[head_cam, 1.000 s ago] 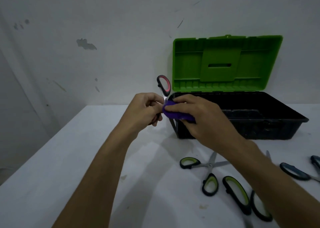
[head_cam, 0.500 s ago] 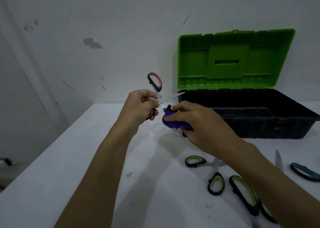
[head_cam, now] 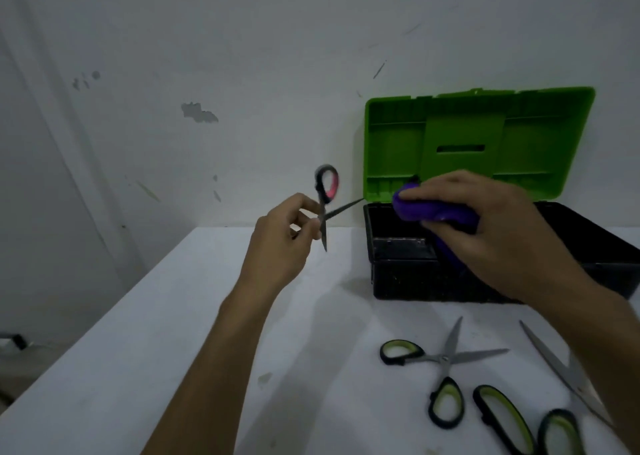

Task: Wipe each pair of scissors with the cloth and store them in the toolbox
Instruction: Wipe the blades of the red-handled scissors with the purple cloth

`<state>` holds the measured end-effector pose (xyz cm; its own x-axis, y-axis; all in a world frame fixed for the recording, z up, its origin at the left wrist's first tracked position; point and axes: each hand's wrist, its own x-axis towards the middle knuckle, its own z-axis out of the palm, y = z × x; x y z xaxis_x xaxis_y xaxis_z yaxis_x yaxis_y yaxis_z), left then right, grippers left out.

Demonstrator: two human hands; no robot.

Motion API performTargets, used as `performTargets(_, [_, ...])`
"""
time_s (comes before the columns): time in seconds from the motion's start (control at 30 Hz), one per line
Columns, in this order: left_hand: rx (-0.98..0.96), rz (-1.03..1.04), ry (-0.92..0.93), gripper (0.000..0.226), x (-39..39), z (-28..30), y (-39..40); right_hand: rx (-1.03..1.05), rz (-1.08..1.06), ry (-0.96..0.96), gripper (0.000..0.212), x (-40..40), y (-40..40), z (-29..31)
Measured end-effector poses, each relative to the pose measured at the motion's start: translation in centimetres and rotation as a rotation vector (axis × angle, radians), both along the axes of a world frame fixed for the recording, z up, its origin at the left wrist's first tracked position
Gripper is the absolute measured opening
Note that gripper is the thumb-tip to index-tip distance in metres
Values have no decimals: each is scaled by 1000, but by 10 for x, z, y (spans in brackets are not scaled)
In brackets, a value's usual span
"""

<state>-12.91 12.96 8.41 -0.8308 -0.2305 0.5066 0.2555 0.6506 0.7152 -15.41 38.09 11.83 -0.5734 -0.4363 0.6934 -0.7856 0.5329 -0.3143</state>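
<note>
My left hand [head_cam: 284,240] grips a pair of red-and-black scissors [head_cam: 326,198] in the air, left of the toolbox. Its blades are spread, one pointing right toward the box and one pointing down. My right hand [head_cam: 485,226] holds a bunched purple cloth [head_cam: 429,209] over the left end of the black toolbox [head_cam: 415,281], clear of the blades. The green lid [head_cam: 478,143] stands open against the wall. A small green-handled pair [head_cam: 440,368] lies open on the table, and a larger green-handled pair [head_cam: 519,416] lies beside it, partly hidden by my right forearm.
The white table [head_cam: 173,350] runs to an edge on the left, with a stained wall behind it. Bare table surface lies under my left arm. A dark object [head_cam: 14,340] sits low at the far left, off the table.
My right hand has pulled the cloth off the scissors and lifted it right, over the toolbox. The scissors' blades have spread wider in my left hand. The camera view has shifted left.
</note>
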Motion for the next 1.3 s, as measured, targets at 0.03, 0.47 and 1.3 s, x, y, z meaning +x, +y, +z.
performTargets(0.03, [-19, -15, 1, 6, 0, 0, 3, -44, -22, 23, 45, -1, 4, 2])
performTargets(0.47, [112, -160, -185, 3, 5, -1, 32, -194, -70, -36, 42, -2, -19, -22])
performTargets(1.3, [-23, -112, -170, 13, 2, -6, 36, 7, -250, 231, 42, -19, -7, -31])
